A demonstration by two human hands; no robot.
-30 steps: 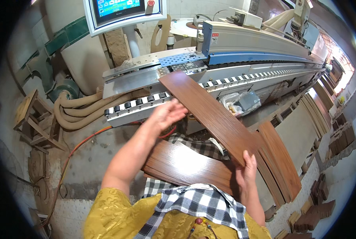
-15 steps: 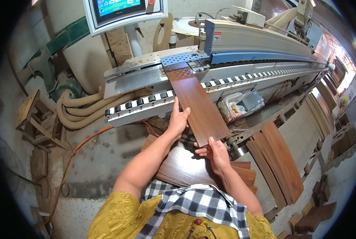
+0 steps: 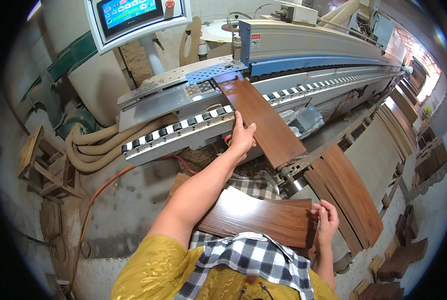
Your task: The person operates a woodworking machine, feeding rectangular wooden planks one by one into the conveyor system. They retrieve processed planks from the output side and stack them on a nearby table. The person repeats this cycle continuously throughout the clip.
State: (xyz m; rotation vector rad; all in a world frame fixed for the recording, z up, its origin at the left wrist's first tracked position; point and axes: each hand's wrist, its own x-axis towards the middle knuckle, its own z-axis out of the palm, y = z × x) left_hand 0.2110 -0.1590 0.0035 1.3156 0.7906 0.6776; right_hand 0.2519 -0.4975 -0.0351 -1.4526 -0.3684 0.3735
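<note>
A long brown wood-grain board (image 3: 266,120) lies angled across the machine's roller rail (image 3: 178,129), its far end at the blue perforated plate (image 3: 208,71). My left hand (image 3: 243,135) grips its left edge around the middle. My right hand (image 3: 326,220) is at the right corner of another board (image 3: 253,220) lying low in front of me, fingertips curled at that corner. A stack of similar boards (image 3: 343,190) sits just right of that hand.
A screen panel (image 3: 133,20) stands upper left above hoses (image 3: 81,150) and a wooden stool (image 3: 43,165). A red hose (image 3: 101,192) runs along the floor. Grey panels (image 3: 373,150), more board stacks (image 3: 401,260) and a bagged bin (image 3: 306,120) are to the right.
The angled board's far end swung onto the machine and its near end has shifted right. My right hand let go of it and moved down right to the lower board's corner.
</note>
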